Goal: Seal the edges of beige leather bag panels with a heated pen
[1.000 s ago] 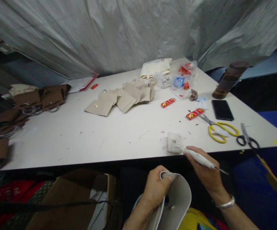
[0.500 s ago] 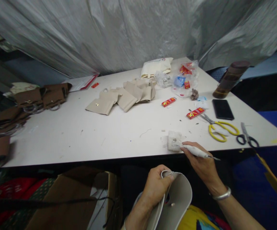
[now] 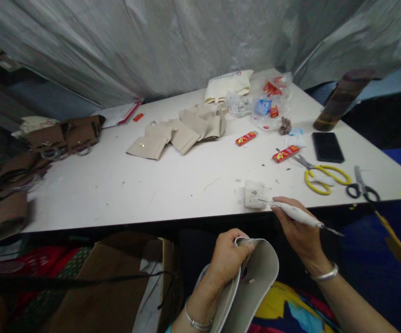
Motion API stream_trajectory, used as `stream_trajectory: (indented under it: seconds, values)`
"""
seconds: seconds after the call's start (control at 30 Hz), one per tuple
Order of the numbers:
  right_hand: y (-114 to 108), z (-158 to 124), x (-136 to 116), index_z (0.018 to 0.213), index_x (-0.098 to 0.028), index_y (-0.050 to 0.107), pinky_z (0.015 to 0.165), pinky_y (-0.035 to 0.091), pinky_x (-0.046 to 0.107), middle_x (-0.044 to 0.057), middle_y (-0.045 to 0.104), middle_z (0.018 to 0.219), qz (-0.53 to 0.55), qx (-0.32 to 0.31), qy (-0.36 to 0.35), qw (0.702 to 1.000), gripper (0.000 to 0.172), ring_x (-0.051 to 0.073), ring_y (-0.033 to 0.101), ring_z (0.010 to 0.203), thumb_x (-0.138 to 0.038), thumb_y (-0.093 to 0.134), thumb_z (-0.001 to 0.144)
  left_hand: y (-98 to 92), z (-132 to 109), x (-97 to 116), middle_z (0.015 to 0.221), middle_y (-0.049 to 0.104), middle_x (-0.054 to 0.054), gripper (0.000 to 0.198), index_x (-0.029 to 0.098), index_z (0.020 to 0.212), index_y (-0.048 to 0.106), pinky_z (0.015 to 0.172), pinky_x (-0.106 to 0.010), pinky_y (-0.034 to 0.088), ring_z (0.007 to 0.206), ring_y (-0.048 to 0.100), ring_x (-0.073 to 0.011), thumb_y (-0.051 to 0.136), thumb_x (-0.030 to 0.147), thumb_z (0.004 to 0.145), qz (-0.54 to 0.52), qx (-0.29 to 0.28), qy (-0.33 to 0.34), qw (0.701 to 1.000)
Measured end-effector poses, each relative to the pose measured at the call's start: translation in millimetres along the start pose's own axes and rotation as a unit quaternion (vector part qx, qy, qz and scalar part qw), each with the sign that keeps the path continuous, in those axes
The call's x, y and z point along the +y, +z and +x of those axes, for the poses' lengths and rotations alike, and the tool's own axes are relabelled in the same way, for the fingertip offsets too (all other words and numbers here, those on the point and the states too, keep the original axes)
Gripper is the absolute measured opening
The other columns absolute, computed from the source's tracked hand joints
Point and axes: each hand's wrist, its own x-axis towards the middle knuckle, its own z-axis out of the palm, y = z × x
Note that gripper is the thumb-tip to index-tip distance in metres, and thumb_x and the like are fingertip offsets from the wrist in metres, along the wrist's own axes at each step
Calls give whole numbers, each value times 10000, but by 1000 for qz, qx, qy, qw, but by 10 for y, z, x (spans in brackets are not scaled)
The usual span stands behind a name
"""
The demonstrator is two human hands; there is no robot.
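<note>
My left hand point(image 3: 227, 259) is closed on the edge of a curled grey-white leather piece point(image 3: 258, 286) held below the table's front edge. In my right hand point(image 3: 299, 231) is a slim white pen-like tool point(image 3: 296, 212), gripped in closed fingers. Its tip touches a small white pad point(image 3: 254, 194) near the front edge of the white table point(image 3: 152, 185). A thin cord trails from the tool's back end.
Beige leather pieces point(image 3: 179, 134) lie mid-table, brown ones point(image 3: 65, 134) at the left. Red packets point(image 3: 246, 138), yellow scissors point(image 3: 322, 175), black scissors point(image 3: 363, 187), a black phone point(image 3: 327, 147) and a brown bottle point(image 3: 342, 99) sit at right. A cardboard box point(image 3: 117, 286) stands below.
The view has shifted slightly. My right hand pushed the tool tip onto the white pad and stays there; my left hand keeps its hold on the leather piece.
</note>
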Motion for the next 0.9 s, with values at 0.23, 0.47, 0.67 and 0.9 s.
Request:
stream_trajectory:
  seconds: [0.23, 0.47, 0.67, 0.9]
  values:
    - [-50, -53, 72, 1175, -228, 705, 801, 657, 359, 53, 789, 986, 45, 46, 69, 996, 239, 222, 774, 830, -416, 638, 1044, -23, 10, 29, 637, 537, 30, 85, 156, 759, 669, 603, -263, 345, 639, 448, -136, 686, 223, 708, 35, 2, 8, 999]
    - [-194, 74, 357, 1112, -223, 630, 596, 644, 265, 28, 802, 882, 1, 100, 55, 993, 263, 204, 794, 697, -455, 694, 1008, -82, 52, -18, 661, 528, 26, 89, 168, 747, 675, 655, -264, 393, 692, 484, -159, 714, 240, 711, 33, 15, 10, 999]
    - [-281, 260, 539, 1221, -223, 653, 629, 666, 347, 68, 809, 981, 49, 84, 80, 992, 267, 233, 793, 749, -426, 606, 1054, -150, 134, -64, 612, 496, 33, 254, 179, 706, 639, 618, -269, 365, 641, 445, -156, 792, 381, 690, 15, -17, 13, 1000]
    - [-238, 71, 567, 1097, -237, 671, 808, 681, 390, 41, 802, 900, 59, 102, 114, 986, 337, 257, 802, 827, -480, 809, 909, -252, 200, -134, 639, 504, 25, 403, 175, 765, 654, 636, -275, 354, 662, 431, -164, 783, 550, 698, 33, -47, 23, 998]
